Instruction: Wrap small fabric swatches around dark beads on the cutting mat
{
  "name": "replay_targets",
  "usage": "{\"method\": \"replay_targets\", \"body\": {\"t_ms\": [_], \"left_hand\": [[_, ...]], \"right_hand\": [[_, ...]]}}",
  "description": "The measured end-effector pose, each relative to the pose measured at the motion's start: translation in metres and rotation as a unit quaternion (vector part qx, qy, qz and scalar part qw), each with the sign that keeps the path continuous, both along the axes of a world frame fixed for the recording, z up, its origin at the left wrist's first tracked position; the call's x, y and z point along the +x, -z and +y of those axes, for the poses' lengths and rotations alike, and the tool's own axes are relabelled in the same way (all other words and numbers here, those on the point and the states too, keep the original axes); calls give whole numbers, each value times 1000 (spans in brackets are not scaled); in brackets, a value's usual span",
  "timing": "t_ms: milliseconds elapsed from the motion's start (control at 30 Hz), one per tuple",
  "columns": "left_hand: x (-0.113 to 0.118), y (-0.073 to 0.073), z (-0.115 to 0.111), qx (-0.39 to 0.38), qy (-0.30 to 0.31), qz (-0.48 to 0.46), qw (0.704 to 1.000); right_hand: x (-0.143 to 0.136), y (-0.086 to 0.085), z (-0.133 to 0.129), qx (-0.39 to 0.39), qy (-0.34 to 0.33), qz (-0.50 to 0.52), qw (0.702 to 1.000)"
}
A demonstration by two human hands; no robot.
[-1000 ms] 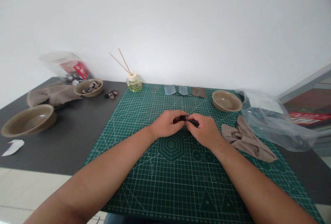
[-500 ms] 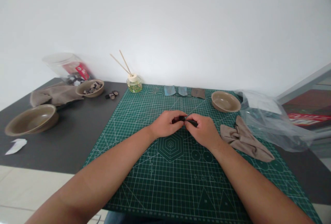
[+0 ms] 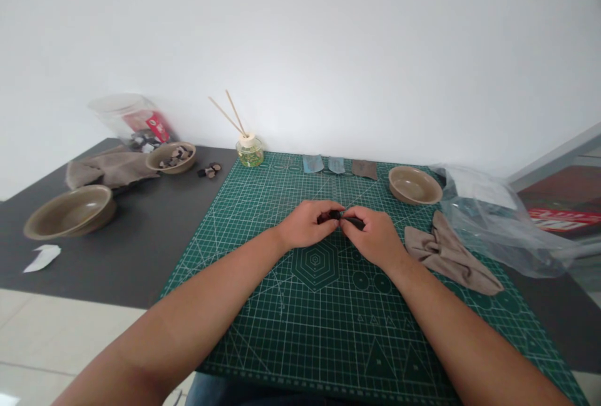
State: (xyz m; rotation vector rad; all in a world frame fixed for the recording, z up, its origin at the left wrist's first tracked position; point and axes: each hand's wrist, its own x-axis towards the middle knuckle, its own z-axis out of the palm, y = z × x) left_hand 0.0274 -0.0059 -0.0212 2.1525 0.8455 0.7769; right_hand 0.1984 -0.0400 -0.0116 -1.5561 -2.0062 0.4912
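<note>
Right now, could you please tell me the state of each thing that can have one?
Left grip: closed on dark material
Right grip: closed on dark material
Small bowl: upright, holding pieces
Large bowl: upright, uncovered
Right bowl: upright, uncovered
Diffuser: upright, sticks inserted
Left cloth: crumpled
Right cloth: crumpled
Clear bag: crumpled
Cutting mat: lying flat
Clear container: too blurred

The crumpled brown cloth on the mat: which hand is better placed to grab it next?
Probably the right hand: the crumpled brown cloth lies beside its wrist, while the left hand is farther away. Both hold something dark.
</note>
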Motion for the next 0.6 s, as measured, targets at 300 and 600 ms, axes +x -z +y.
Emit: {"method": "replay_targets", "body": {"t_ms": [300,600], "left_hand": [[0,-2,0,-9,1,13,1000],[1,1,1,-1,1,5,1000]], "right_hand": [[0,1,1,4,-3,2,1000],[-1,-1,0,-4,-4,11,1000]]}}
